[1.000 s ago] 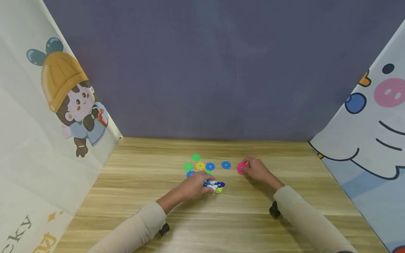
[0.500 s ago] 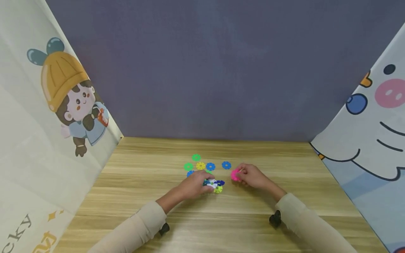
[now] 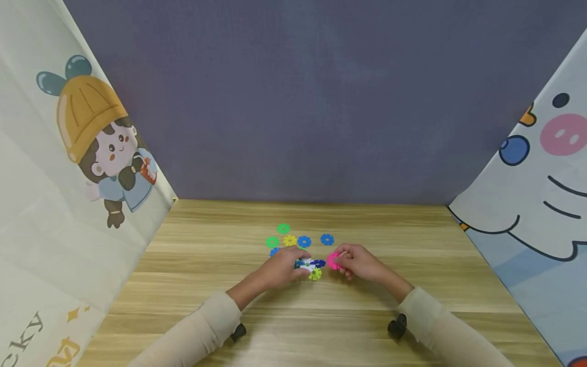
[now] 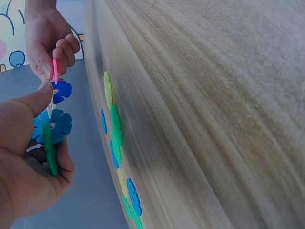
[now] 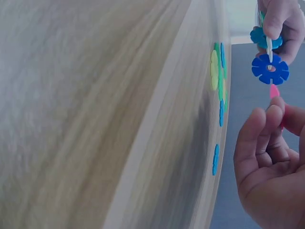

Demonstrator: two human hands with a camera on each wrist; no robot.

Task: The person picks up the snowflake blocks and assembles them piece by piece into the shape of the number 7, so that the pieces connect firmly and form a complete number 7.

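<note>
My left hand (image 3: pixel 281 268) grips a chain of interlocking plastic snowflake discs above the table. In the left wrist view the chain has a green disc (image 4: pixel 50 150), a teal disc (image 4: pixel 61 125), a white disc seen edge-on and a dark blue disc (image 4: pixel 62 91) at its far end. My right hand (image 3: pixel 359 262) pinches a pink snowflake disc (image 3: pixel 333 261) between thumb and fingers. The pink disc stands edge-on right at the rim of the dark blue disc (image 5: pixel 270 69) in the right wrist view. My left fingers hide part of the chain.
Loose snowflake discs lie flat on the wooden table (image 3: pixel 367 316): a yellow-green disc (image 3: pixel 315 274) under the chain, a yellow disc (image 3: pixel 290 240), a green disc (image 3: pixel 283 228), a blue disc (image 3: pixel 327 239) and several others. A grey partition (image 3: pixel 312 102) stands behind the table, printed sheets at both sides.
My right hand has lifted the pink disc from the table's right and brought it left and nearer, up to the dark blue disc. My left hand has stayed nearly still with the chain.
</note>
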